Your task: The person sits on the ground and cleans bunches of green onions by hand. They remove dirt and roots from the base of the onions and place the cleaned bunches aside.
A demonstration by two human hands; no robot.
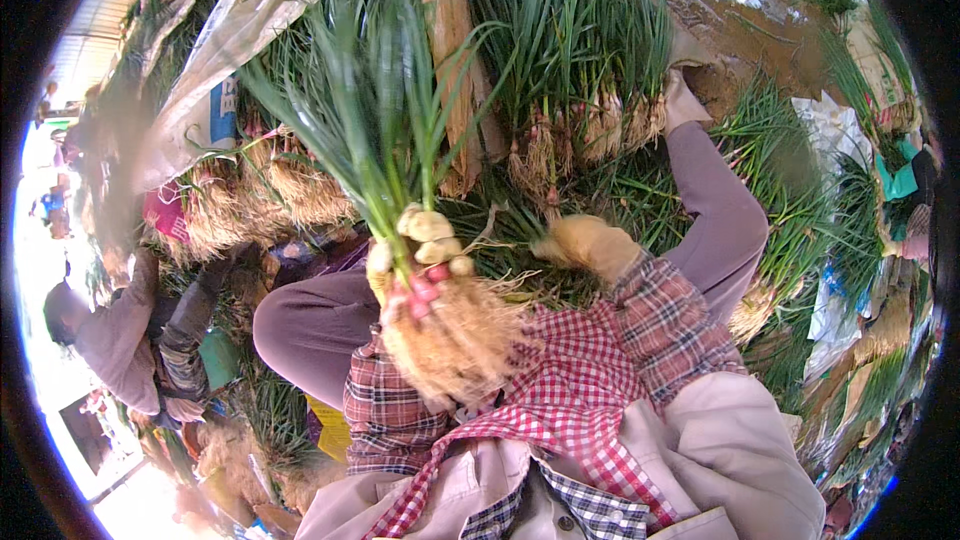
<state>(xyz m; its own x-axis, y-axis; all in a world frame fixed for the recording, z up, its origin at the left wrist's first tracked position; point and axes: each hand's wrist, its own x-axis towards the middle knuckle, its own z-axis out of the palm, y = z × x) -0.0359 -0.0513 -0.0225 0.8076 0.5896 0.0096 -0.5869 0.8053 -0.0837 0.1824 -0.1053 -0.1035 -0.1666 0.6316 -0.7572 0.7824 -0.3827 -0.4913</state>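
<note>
My left hand (431,236), in a pale yellowish glove, grips a bunch of scallion-like plants by the stems, just above their pink-red bulbs (424,289). Long green leaves (352,90) fan up and away from the fist. Below it hangs a thick mass of straw-coloured roots (457,337), over the red-and-white checked cloth (574,360) on my front. My right hand (589,244), gloved too and blurred by motion, is low over loose green plants (510,232) between my legs. Its fingers are too smeared to show whether they hold anything.
A wooden post or plank (450,37) rises between stacked bunches with roots towards me (592,52). A white woven sack (225,75) leans at left. Loose greens (787,195) lie beyond my right leg (720,202). Another person (120,352) sits at far left.
</note>
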